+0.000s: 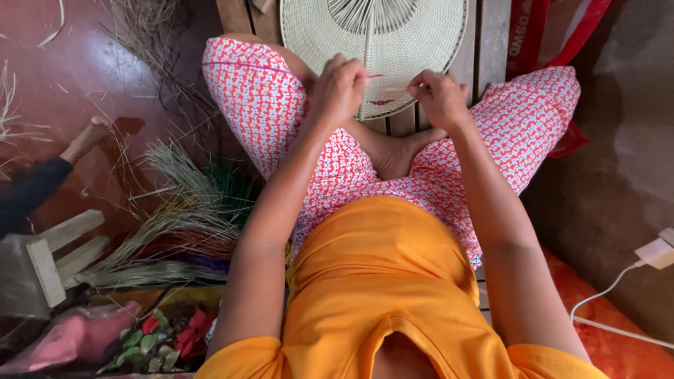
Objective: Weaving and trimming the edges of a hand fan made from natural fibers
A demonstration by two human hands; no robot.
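Note:
A round woven straw fan lies on wooden slats in front of my crossed legs. My left hand is closed at the fan's lower rim, pinching a thin pink strand. Opposite it, my right hand is closed too, pinching the other end of a thin strand near the rim. Both hands hover just above my knees, a small gap between them. I wear patterned red and white trousers and an orange top.
Bundles of dried and dyed straw lie on the red floor at left. Another person's hand in a dark sleeve rests there. A wooden stool, artificial flowers, a white charger cable and a red bag surround me.

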